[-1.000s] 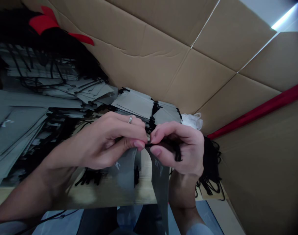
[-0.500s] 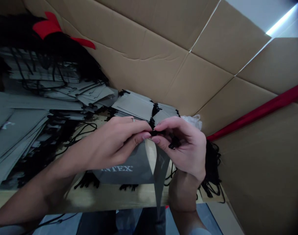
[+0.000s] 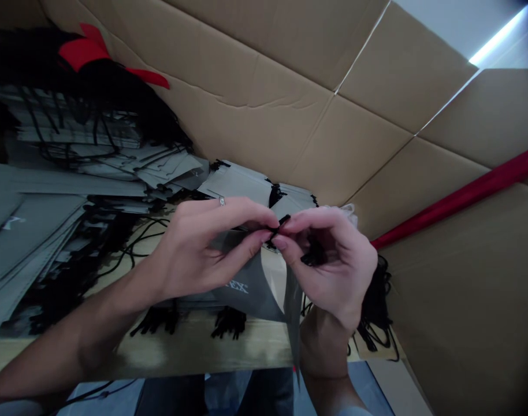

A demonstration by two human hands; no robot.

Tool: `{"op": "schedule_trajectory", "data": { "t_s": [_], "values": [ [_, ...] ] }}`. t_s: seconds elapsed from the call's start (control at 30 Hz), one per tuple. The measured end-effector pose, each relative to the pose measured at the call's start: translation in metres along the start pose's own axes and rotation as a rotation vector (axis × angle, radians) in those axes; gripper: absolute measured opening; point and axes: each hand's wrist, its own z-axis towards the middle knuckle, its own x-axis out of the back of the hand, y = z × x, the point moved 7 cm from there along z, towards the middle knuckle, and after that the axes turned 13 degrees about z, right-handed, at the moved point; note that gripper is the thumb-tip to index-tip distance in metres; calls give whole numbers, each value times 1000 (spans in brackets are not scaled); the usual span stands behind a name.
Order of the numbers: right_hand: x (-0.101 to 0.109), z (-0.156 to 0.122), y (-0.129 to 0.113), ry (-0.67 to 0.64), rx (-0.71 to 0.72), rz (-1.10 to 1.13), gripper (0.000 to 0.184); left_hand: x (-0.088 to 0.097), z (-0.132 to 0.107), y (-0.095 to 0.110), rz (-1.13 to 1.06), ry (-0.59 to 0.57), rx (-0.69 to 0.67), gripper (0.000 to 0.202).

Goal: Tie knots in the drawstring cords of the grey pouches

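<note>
My left hand [image 3: 216, 242] and my right hand [image 3: 333, 254] meet fingertip to fingertip over the table. Thumb and forefinger of each pinch a short piece of black cord [image 3: 284, 220]. More of the black cord [image 3: 312, 253] lies bunched inside my right palm. A grey bag [image 3: 259, 283] with white printed letters hangs below the fingers, its side folded down toward my right wrist. My hands hide how the cord joins the bag.
Stacks of grey bags [image 3: 43, 231] with black cords fill the left side. Smaller stacks [image 3: 235, 184] stand behind my hands. Black cords [image 3: 376, 306] hang at the right, by a cardboard wall [image 3: 268, 75]. The wooden table edge [image 3: 194, 352] is in front.
Both hands have shifted slightly, the right one a little rightward. A cord tip now pokes up between the fingertips. The hanging bag has swung right and shows fewer letters.
</note>
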Motion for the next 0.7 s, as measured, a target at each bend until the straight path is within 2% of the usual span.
{"op": "schedule_trajectory", "data": {
  "t_s": [0.17, 0.3, 0.43, 0.5, 0.7],
  "values": [
    [-5, 2, -14, -66, 86, -156, 20, -1, -2, -2, 71, -13, -17, 10],
    [-5, 0, -13, -96, 69, -224, 20, -5, -6, -2, 171, 29, -162, 15],
    [-4, -1, -10, -88, 26, -245, 20, -11, -10, -2, 138, 78, -268, 26],
    [-4, -1, -7, -66, -1, -225, 20, -12, -9, -2, 124, 83, -266, 31],
    [-7, 0, 0, 51, -99, -22, 20, -8, -4, -5, 28, 77, -120, 22]
  ]
}}
